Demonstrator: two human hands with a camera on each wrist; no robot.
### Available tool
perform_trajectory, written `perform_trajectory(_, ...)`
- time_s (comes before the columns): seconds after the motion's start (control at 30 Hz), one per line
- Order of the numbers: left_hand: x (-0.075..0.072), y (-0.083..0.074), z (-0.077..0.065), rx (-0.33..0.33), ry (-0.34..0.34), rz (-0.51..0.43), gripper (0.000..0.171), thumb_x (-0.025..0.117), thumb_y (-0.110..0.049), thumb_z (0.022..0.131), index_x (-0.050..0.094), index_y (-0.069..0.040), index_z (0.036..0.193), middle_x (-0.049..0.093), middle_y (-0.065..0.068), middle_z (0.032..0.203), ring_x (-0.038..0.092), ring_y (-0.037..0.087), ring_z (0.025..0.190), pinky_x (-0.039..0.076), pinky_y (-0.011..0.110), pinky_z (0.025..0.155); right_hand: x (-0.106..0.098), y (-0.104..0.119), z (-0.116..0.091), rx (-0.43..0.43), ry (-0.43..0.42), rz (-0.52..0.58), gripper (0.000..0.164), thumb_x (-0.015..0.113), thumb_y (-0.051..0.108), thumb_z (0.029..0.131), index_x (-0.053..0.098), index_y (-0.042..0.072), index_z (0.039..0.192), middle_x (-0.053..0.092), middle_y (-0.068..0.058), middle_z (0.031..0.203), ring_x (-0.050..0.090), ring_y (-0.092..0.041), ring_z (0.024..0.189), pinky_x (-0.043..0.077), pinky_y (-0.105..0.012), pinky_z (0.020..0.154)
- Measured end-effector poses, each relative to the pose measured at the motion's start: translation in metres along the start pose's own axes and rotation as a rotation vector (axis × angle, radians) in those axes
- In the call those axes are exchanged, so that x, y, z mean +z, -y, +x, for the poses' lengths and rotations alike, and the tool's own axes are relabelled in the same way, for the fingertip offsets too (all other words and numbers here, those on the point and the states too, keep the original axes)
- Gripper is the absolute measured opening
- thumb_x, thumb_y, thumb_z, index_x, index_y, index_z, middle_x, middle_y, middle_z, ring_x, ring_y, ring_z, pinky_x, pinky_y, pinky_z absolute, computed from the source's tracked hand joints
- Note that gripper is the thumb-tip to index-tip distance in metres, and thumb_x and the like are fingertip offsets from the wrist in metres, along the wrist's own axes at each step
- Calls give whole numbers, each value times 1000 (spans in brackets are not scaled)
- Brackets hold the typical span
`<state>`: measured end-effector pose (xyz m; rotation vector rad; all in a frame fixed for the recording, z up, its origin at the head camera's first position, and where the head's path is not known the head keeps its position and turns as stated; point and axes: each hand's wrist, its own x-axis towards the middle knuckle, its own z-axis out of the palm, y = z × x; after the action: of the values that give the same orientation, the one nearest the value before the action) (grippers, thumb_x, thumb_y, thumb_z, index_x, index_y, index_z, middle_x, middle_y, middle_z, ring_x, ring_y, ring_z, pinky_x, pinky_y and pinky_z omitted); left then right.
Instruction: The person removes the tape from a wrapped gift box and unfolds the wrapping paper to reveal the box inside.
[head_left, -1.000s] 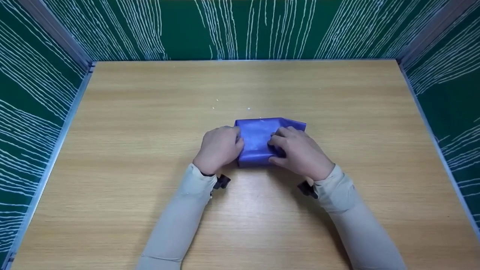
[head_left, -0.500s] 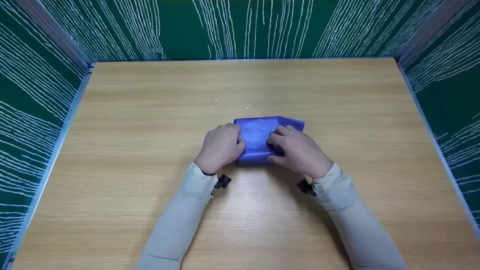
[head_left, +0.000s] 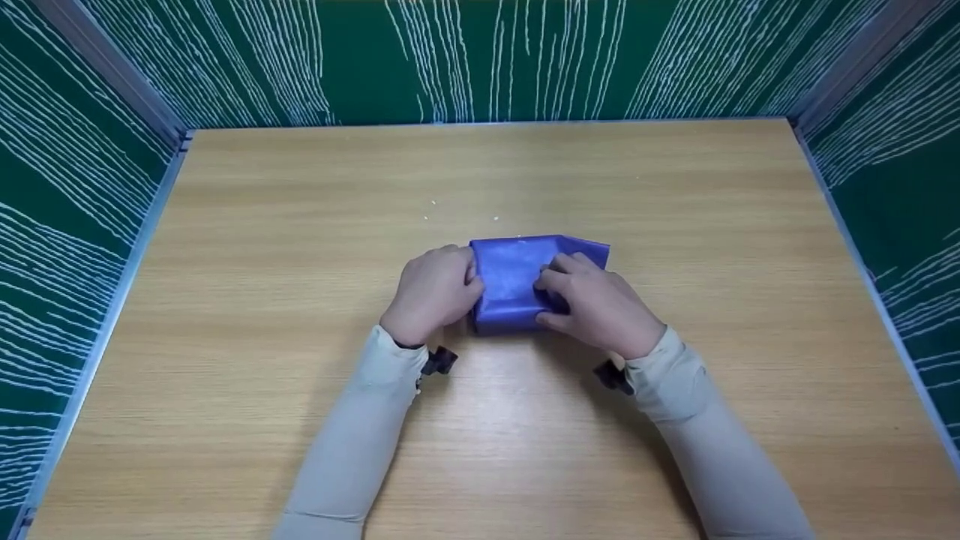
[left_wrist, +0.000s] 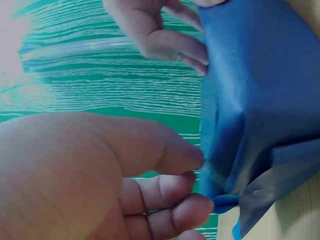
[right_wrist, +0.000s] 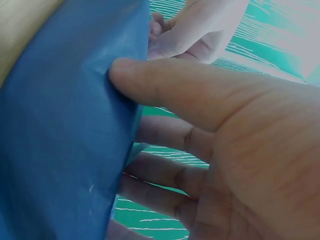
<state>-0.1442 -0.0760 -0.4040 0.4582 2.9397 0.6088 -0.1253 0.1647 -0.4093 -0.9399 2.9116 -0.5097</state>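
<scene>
A box-shaped parcel (head_left: 506, 274) in shiny blue-violet wrapping paper lies on the table, its far right corner sticking out as a pointed flap. My left hand (head_left: 435, 291) is at its left end, fingers curled at the paper's edge. In the left wrist view, thumb and fingertips meet the folded end of the wrapping paper (left_wrist: 260, 185), where loose flaps stick out. My right hand (head_left: 600, 304) grips the parcel toward its right. The right wrist view shows its thumb pressing a dent into the paper (right_wrist: 55, 145), while the other fingertips are partly hidden behind the edge.
The wooden table (head_left: 300, 225) carries several tiny white specks beyond the parcel. Green walls (head_left: 360, 67) with white streaks enclose it at the back and sides. A small dark wrist camera (head_left: 440, 361) sits under the left wrist, another under the right.
My left hand has shifted slightly left, baring a little more of the parcel's left end. The right hand and the parcel stay nearly in place.
</scene>
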Motion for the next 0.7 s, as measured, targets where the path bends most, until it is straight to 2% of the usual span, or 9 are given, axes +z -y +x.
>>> perform_trajectory(0.17, 0, 1, 0, 32, -30, 0, 4, 61, -11, 97, 60, -9, 94, 61, 2, 78, 59, 21, 73, 49, 41, 65, 1, -1, 0, -18, -18, -7, 36, 88, 29, 85, 73, 7, 110, 60, -7, 101, 54, -27, 91, 50, -39, 69)
perform_trajectory(0.3, 1, 0, 1, 70, -37, -1, 13, 61, -7, 97, 68, -8, 108, 72, 7, 93, 67, 23, 82, 56, 45, 71, 2, -3, 0, -29, -27, -9, 36, 88, 29, 84, 73, 7, 109, 59, -7, 98, 53, -26, 88, 48, -39, 69)
perform_trajectory(0.4, -1, -1, 1, 72, -25, -2, 15, 61, -7, 96, 73, -10, 105, 74, 5, 97, 69, 21, 86, 56, 43, 74, 3, -3, 0, -32, -26, -9, 37, 88, 29, 84, 73, 7, 109, 60, -7, 99, 53, -26, 88, 48, -38, 69)
perform_trajectory(0.7, -4, 1, 1, 64, -17, 2, 15, 62, -9, 97, 77, -11, 96, 75, 1, 96, 68, 19, 83, 56, 40, 74, 2, -3, 0, -26, -16, -11, 38, 87, 31, 85, 73, 7, 110, 60, -7, 99, 53, -26, 88, 48, -38, 71)
